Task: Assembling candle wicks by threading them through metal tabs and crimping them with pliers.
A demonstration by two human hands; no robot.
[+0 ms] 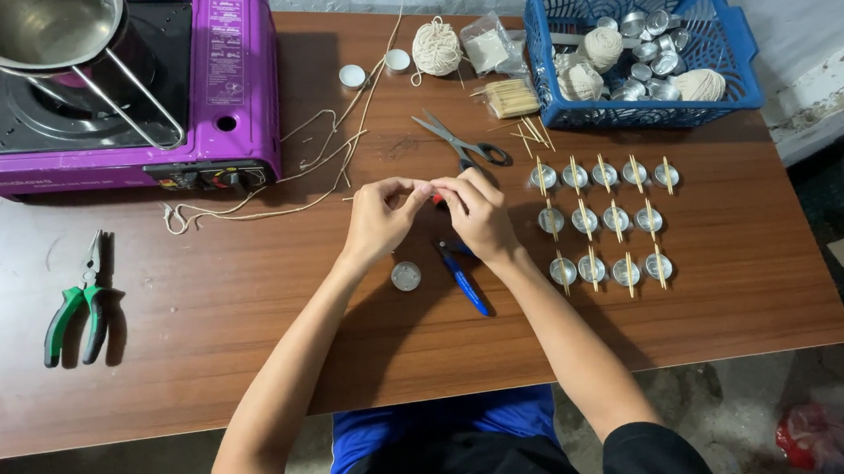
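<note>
Counts, table top: small metal cups with sticks laid across (601, 221): 13, in rows of 5, 4, 4. Loose metal cup (405, 275): 1. Scissors (460, 142): 1. Green-handled pliers (81, 309): 1. Purple stove (114, 86): 1. Blue basket (715, 3): 1.

Sitting at the far left of the table (251, 361): stove (109, 91), pan (39, 31) on top. Lying in front of the stove: pliers (82, 312). Lying right of the stove: scissors (460, 141); farther right, basket (647, 99) holding cups. Standing in front of that basket: rows of cups (601, 221).
</note>
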